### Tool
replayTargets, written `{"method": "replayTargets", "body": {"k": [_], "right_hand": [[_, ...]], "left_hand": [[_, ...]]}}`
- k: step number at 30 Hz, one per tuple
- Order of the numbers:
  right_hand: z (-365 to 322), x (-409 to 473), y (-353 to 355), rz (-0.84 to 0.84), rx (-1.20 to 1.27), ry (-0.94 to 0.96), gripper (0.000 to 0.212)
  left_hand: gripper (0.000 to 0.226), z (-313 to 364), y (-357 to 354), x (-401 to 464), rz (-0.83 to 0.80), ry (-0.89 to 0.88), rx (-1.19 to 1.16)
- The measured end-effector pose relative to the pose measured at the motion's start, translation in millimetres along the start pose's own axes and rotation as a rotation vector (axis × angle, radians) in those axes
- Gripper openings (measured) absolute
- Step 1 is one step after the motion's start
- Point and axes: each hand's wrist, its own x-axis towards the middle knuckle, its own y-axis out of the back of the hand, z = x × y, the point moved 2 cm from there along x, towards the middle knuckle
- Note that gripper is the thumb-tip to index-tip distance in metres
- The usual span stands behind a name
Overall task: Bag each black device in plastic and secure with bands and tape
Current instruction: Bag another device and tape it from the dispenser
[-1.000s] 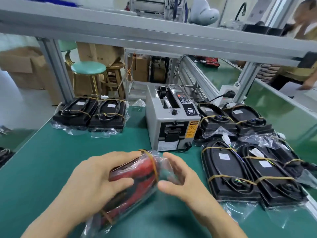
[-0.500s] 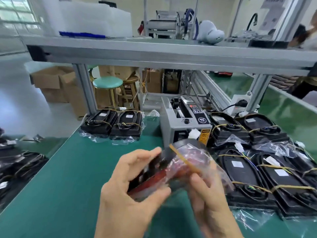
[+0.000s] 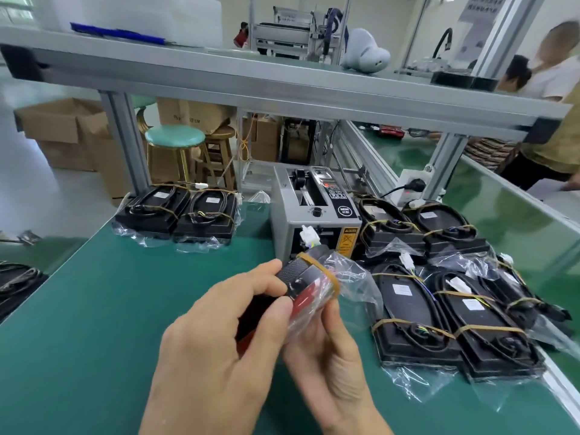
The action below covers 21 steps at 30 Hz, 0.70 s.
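Observation:
A black and red device (image 3: 306, 282) in a clear plastic bag, with a tan rubber band around its far end, is held up above the green table (image 3: 94, 324). My left hand (image 3: 219, 350) grips its near end, thumb and fingers wrapped round it. From below, my right hand (image 3: 329, 356) holds the bagged end. The bag's loose mouth (image 3: 354, 284) sticks out to the right. A white connector (image 3: 307, 235) pokes up at the device's far tip. Just behind stands the grey tape dispenser (image 3: 314, 221).
Several bagged, banded black devices (image 3: 439, 309) lie to the right of the dispenser; two more (image 3: 179, 211) sit at the back left. A metal shelf frame (image 3: 251, 86) spans overhead. Stools and cardboard boxes stand behind. People are at the far right.
Both hands have lifted the bagged device off the table and tilted its far end up toward the tape dispenser. My head view has risen.

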Motion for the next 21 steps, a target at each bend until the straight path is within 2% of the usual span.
{"method": "replayTargets", "body": {"k": [2,7,10,13,18,21], "right_hand": [[1,-1,0,-0.036,-0.033,-0.004,0.08],[3,2,0,-0.031,-0.083,-0.022,0.082],[3,1,-2,0.001,-0.149,-0.024,0.087],[2,-2,-4,-0.017,-0.207,-0.034,0.075],[8,-6,-1,-0.011,-0.186,-0.089,0.08],[8,-8,3,-0.025,-0.19,-0.112,0.075]], "left_hand": [[0.01,17,4,-2,0.046,0.043,-0.023],[0.018,12,16,10,0.081,0.177,0.07],[0.019,10,20,13,0.016,0.242,0.058],[0.012,5,24,17,-0.028,0.296,0.077],[0.015,3,27,19,-0.12,0.259,0.084],[0.01,-2,31,20,-0.168,0.287,0.047]]}}
